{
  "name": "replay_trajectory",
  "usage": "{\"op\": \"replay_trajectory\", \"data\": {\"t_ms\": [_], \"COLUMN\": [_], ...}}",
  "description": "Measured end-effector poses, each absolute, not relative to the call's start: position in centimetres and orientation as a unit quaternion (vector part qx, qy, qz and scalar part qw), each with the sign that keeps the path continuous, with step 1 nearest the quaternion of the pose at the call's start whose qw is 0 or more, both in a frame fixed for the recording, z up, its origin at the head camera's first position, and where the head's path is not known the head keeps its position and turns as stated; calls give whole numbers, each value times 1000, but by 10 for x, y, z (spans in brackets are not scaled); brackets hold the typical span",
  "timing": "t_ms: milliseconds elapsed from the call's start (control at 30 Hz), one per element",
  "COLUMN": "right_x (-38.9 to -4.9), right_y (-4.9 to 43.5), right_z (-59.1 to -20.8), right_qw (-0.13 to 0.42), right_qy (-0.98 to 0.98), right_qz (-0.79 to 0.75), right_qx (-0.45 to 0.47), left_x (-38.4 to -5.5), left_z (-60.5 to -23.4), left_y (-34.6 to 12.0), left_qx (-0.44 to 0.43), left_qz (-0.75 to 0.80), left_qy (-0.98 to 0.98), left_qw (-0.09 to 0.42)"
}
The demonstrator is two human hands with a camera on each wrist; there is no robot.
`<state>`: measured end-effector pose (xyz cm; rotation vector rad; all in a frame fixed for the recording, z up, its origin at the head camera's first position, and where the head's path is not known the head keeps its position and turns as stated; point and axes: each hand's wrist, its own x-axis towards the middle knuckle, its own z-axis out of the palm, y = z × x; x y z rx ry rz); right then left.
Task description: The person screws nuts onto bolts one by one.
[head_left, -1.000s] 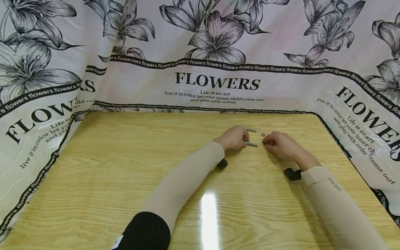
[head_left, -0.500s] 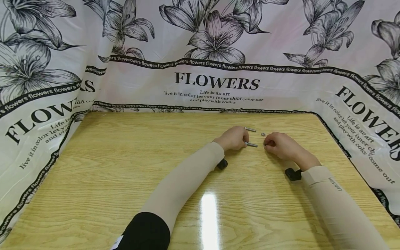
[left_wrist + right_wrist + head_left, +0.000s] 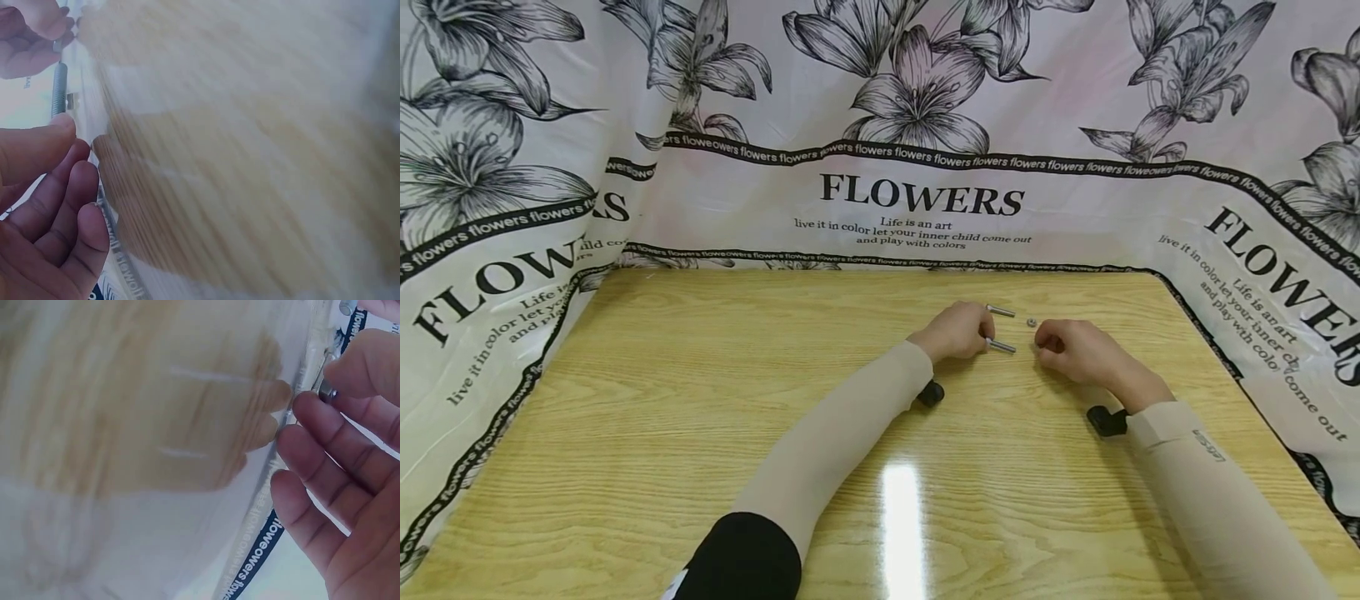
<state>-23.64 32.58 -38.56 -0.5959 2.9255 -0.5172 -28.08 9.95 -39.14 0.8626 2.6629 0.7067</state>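
Observation:
Between thumb and fingertips my left hand (image 3: 957, 330) holds a silver bolt (image 3: 1002, 346), its threaded shank pointing right. The bolt's head is hidden in the fingers; the thread (image 3: 59, 90) shows plainly in the left wrist view. Facing it across a small gap, my right hand (image 3: 1082, 354) pinches a small metal nut (image 3: 327, 391) between thumb and index finger, mostly covered in the head view. A second bolt (image 3: 1002, 312) lies on the table just beyond the left hand. Another nut (image 3: 1032, 322) lies to the right of that bolt, near the right fingertips.
Both hands are over the far right part of a glossy wood-grain table (image 3: 700, 417). A white floral cloth (image 3: 917, 217) with printed text rises along its back and sides. Each wrist carries a small black camera, one of them the right wrist camera (image 3: 1107, 421).
The left hand has shifted very slightly left with the bolt. My right hand has drawn a little to the right, and the nut in it has become hidden in the head view.

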Motion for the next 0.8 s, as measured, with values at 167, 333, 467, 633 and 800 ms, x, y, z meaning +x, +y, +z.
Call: {"op": "replay_trajectory", "data": {"t_ms": [167,333,467,633,800], "right_x": [-237,-236,-235,-231,-227], "right_y": [323,319,315,313,310], "right_z": [-385,-383,-381,-378,-377], "right_qw": [44,33,16,-4,-13], "right_qy": [967,967,966,965,962], "right_qz": [-161,-160,-158,-153,-167], "right_qx": [-194,-196,-207,-213,-215], "left_x": [-282,-281,-277,-270,-264], "left_z": [-392,-394,-392,-388,-385], "left_y": [95,89,85,83,77], "left_qx": [296,299,297,300,302], "left_qz": [256,273,286,304,321], "left_qy": [912,908,905,898,891], "left_qw": [121,112,108,110,110]}}
